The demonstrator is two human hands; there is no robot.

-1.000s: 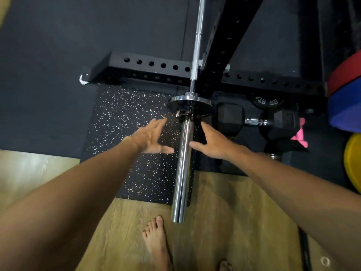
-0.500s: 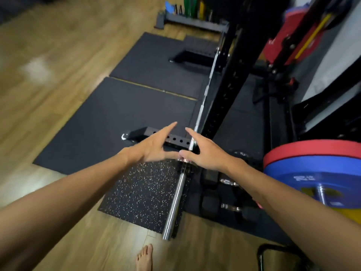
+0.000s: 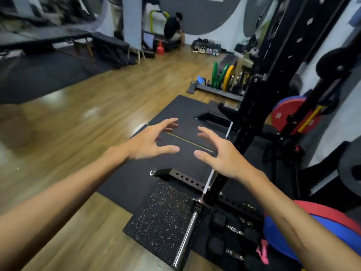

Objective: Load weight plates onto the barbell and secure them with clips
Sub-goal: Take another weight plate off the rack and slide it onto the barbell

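Observation:
The barbell's chrome sleeve point(image 3: 186, 238) juts toward me at the bottom centre, bare of plates, with its collar point(image 3: 197, 202) beside the black rack upright point(image 3: 259, 90). My left hand point(image 3: 150, 140) and my right hand point(image 3: 218, 151) hover in the air well above the sleeve, palms facing each other, fingers spread, holding nothing. A stack of red and blue bumper plates point(image 3: 332, 229) lies flat at the lower right, partly behind my right forearm. More red and blue plates point(image 3: 289, 114) hang on the rack at the right. No clip is visible.
Hex dumbbells point(image 3: 230, 235) and a pink item point(image 3: 261, 251) lie on the floor right of the sleeve. A speckled mat point(image 3: 162, 218) sits under the sleeve. Green and yellow plates point(image 3: 222, 75) stand in a floor rack farther back. A person point(image 3: 173, 28) sits far off.
The view has tilted up from the floor to the room. Both hands have lifted away from the sleeve's sides and now hover above it, still empty.

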